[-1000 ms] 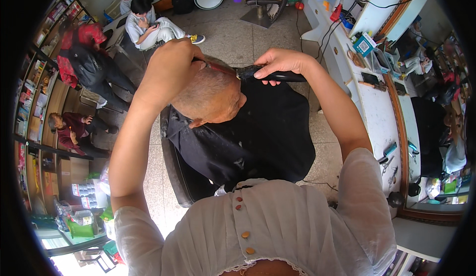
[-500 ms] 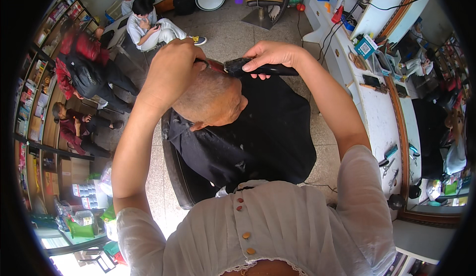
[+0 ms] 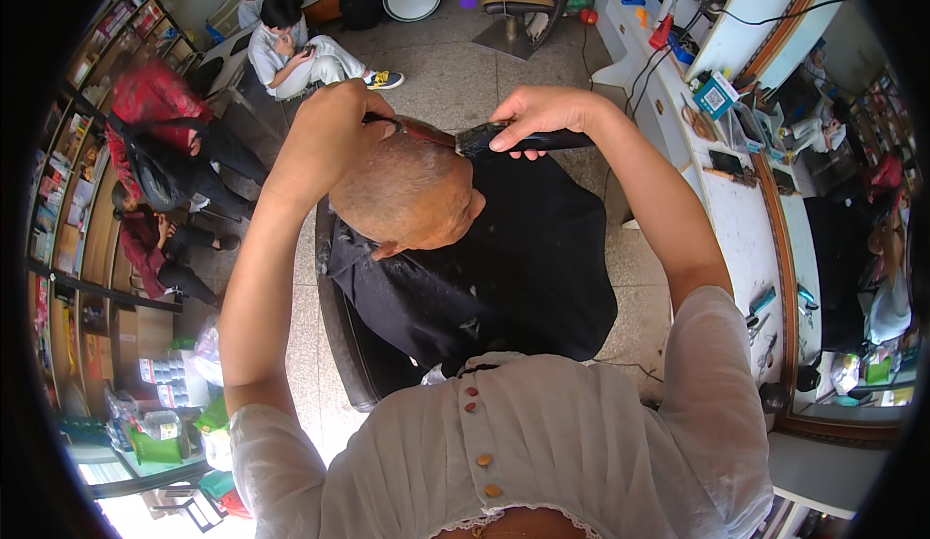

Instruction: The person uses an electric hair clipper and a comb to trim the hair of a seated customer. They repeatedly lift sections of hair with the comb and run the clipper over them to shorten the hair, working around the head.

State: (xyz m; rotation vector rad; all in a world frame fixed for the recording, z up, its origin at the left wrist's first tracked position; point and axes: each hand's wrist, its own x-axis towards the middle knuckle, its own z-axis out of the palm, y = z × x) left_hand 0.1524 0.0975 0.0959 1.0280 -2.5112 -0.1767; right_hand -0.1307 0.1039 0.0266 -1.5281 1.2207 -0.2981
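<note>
A person with closely cropped grey hair [image 3: 402, 185] sits in front of me, draped in a black barber cape [image 3: 513, 258] dotted with hair clippings. My left hand [image 3: 334, 127], closed at the top of the head, grips a reddish comb [image 3: 426, 133] that lies along the far side of the scalp. Fingers and thumb of my right hand [image 3: 542, 118] wrap a black hair clipper [image 3: 528, 140]. The clipper's blade end meets the comb's tip above the forehead. My left hand hides the comb's near end.
A dark barber chair [image 3: 339, 326] holds the seated person. On the right, a white counter [image 3: 731, 239] under mirrors carries scissors [image 3: 756, 328] and a phone [image 3: 725, 161]. Several people wait at the left by shelves [image 3: 73, 200]. Another barber chair [image 3: 518, 1] stands at the back.
The clipper and my right hand have shifted slightly right, and more of the comb shows. At the left, the standing person in red has moved, and the seated one behind is now more hidden.
</note>
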